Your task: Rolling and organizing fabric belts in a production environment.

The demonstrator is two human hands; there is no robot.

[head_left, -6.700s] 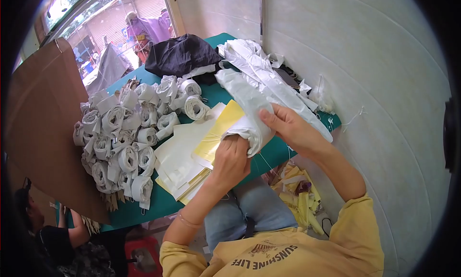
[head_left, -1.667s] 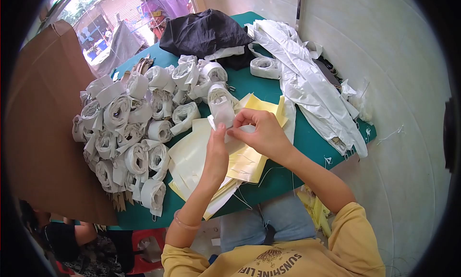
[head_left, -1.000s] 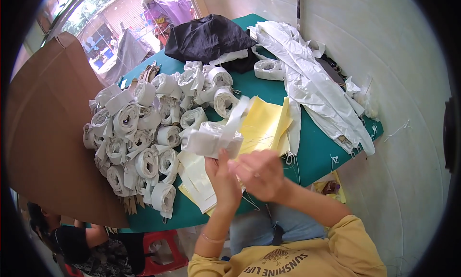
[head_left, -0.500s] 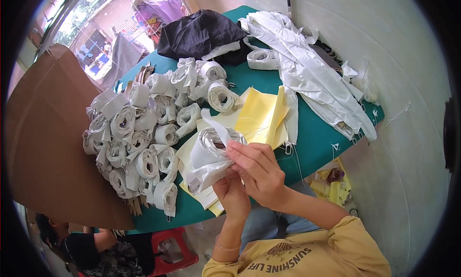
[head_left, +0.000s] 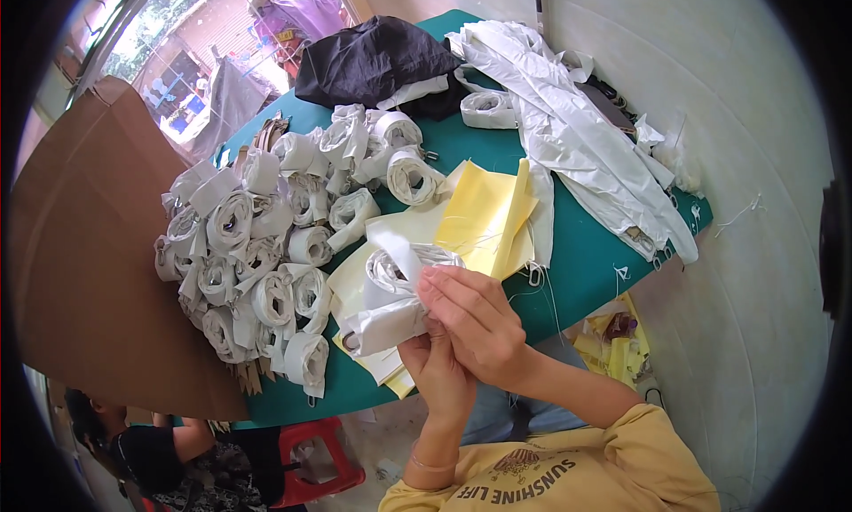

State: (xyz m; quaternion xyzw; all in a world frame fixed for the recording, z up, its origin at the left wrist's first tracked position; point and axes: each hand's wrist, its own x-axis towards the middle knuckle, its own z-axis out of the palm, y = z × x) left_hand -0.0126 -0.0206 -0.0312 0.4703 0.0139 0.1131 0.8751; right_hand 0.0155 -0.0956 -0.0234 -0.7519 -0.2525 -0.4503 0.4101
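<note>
A coiled roll of white wrapped strap (head_left: 386, 319) is held over the table, its spiral end turned upward and a loose flap standing up at the far side. A metal ring shows at its lower left corner. My left hand (head_left: 439, 374) grips the roll from below, its fingers partly hidden behind it. My right hand (head_left: 479, 321) closes on the roll's right edge, fingertips pressed together there. Beneath the roll lie white sheets and a folded yellow sheet (head_left: 479, 208). To the left is a heap of similar white rolls (head_left: 232, 224), several with metal clips.
A green table (head_left: 577, 286) carries everything. A large brown cardboard sheet (head_left: 98, 272) stands at the left. Black cloth (head_left: 377, 64) and a long white wrapped bundle (head_left: 577, 139) lie at the back. Near a red stool (head_left: 319, 459), another person (head_left: 169, 459) is at lower left.
Both hands have shifted slightly right and the roll has tilted a little. Its loose flap now sits lower and closer to the coil.
</note>
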